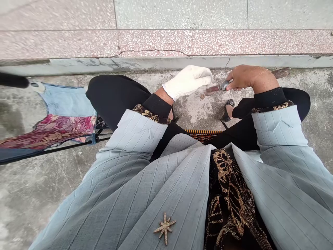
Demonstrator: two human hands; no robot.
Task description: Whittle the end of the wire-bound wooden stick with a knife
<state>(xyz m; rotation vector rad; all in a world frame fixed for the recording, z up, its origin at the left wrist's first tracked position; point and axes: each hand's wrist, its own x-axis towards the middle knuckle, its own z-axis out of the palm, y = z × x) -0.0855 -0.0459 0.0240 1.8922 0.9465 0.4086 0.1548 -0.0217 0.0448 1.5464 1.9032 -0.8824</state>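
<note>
My left hand [189, 80] wears a white knitted glove. Its fingers are curled together towards the thumb, and whatever may be between them is hidden. My bare right hand [248, 78] is closed around a brownish stick-like tool [213, 89] with silvery wire wound round it near my fingers. The tool's reddish-brown tip points left, just below the gloved fingertips. A rough brown end sticks out on the far side of my right wrist. On the concrete under the tip lies a small round brownish thing [202, 96], too small to name.
A cracked stone step [156, 62] with pinkish speckled terrazzo runs across in front. At left stands a folding seat [68, 100] of denim and flowered cloth on a dark frame. A woven wicker edge [204, 134] shows between my legs. My shoe [228, 109] rests on the concrete ground.
</note>
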